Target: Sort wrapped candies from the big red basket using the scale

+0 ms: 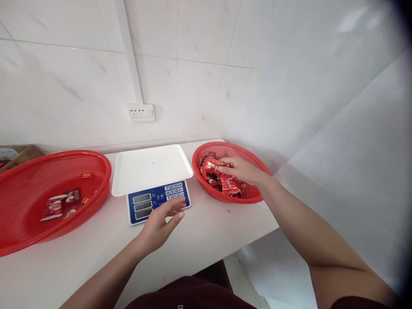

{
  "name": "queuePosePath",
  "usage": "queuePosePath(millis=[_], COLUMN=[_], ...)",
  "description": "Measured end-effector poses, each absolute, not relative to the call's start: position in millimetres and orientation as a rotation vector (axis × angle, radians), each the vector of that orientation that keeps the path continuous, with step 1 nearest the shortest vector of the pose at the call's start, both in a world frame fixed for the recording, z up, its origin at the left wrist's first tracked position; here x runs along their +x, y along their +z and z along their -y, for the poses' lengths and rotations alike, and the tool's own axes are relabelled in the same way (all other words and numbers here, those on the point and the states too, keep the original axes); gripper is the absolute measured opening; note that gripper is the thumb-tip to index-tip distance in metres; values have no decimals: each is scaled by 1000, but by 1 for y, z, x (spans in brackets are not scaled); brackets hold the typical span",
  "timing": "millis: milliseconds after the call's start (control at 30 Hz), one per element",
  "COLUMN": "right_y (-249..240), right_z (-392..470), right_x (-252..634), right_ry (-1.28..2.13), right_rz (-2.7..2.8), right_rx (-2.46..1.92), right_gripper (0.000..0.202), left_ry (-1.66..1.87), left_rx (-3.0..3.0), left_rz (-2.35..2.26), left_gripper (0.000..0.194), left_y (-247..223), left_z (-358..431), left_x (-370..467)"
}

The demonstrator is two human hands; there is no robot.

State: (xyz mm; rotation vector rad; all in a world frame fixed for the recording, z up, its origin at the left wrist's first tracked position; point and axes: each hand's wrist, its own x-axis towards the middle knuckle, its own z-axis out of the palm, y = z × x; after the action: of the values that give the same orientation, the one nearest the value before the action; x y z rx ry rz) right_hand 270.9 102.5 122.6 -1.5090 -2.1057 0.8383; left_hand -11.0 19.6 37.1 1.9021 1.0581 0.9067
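Observation:
My right hand [240,170] reaches into the red plastic basket [262,195] on the right, thumb and fingers closed on a shiny red snack packet [211,165]. More red packets [231,184] lie beneath it, partly covered by the hand. My left hand [162,221] hovers over the front edge of a blue digital scale [157,198] with nothing in it, its thumb held apart from the curved fingers. On top of the scale rests a bare white tray [152,165]. Part of the scale's keypad is hidden by the left hand.
A larger red basket [103,171] on the left holds several red packets [54,206]. Behind it stands a cardboard box [27,154]. All stand on a white table [206,231] against a tiled wall with a socket [140,113]. A tiny object [228,210] lies before the right basket.

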Motion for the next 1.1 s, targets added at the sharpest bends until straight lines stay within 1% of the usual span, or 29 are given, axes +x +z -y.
queuePosePath(millis=[100, 200, 400, 533, 600, 700, 800, 900, 1000, 1100], right_y=[131, 128, 107, 96, 91, 85, 82, 80, 77, 71], right_z=[-91, -87, -96, -107, -112, -120, -124, -124, -122, -121], right_x=[238, 209, 177, 170, 166, 157, 149, 146, 147, 147], right_ry=[978, 1132, 1232, 1329, 1364, 1472, 1535, 1476, 1421, 1415], right_rz=[2214, 2268, 2245, 1962, 1815, 1626, 1519, 1543, 1600, 1595], right_rx=[-1371, -1238, -1108, -1230, -1280, -1245, -1169, -1147, -1148, -1121], right_gripper=[35, 32, 21, 23, 23, 24, 26, 32, 38, 38], left_ry=[972, 1067, 1209, 1484, 1572, 1478, 1204, 1089, 1158, 1192], left_rx=[1598, 1385, 1344, 1609, 1828, 2083, 2211, 2245, 2212, 2170], left_rz=[-970, -862, -857, -1172, -1373, -1623, -1793, -1737, -1613, -1503], left_gripper=[45, 48, 23, 13, 12, 19, 25, 32, 27, 21], left_y=[49, 57, 62, 62, 59, 51, 44, 42, 43, 40], left_z=[-33, -47, -60, -70, -79, -94, -101, -93, -74, -52], left_x=[-1, 4, -12, -37, -50, -67, -76, -75, -67, -55])
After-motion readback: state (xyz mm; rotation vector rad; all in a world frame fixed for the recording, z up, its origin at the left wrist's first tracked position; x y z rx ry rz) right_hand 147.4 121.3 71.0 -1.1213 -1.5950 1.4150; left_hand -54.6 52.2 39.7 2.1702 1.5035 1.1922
